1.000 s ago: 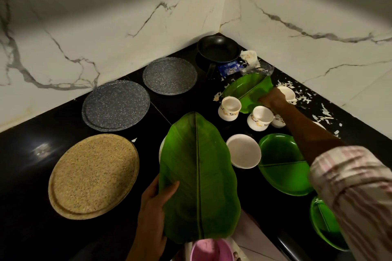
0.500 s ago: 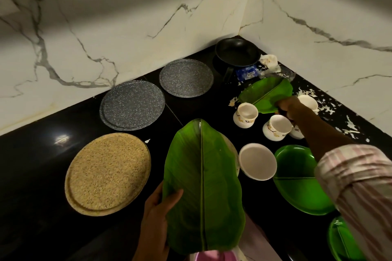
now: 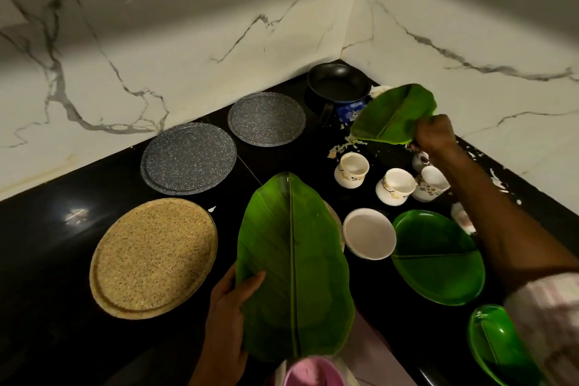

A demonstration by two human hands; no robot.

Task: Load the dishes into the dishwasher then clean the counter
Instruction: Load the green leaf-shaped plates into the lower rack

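My left hand (image 3: 228, 320) grips the left edge of a large green leaf-shaped plate (image 3: 294, 266), held above the black counter (image 3: 47, 276) in front of me. Near the back corner, my right hand (image 3: 435, 135) grips a second green leaf-shaped plate (image 3: 391, 116), tilted up off the counter with food scraps (image 3: 344, 147) spilling below its lower end. White cups (image 3: 352, 170) (image 3: 395, 186) (image 3: 430, 183) stand under my right arm. A white bowl (image 3: 369, 233) and a green divided plate (image 3: 438, 257) lie in front of them.
Two grey speckled plates (image 3: 188, 158) (image 3: 266, 118) and a tan speckled plate (image 3: 153, 257) lie on the left. A black pan (image 3: 338, 83) sits in the corner. Another green plate (image 3: 498, 345) is at the lower right, a pink container (image 3: 310, 373) at the bottom edge. White scraps (image 3: 498, 175) litter the right counter.
My right hand has lifted the far leaf plate off the counter and tilted it up toward the wall. The left hand keeps holding the big leaf plate, barely shifted.
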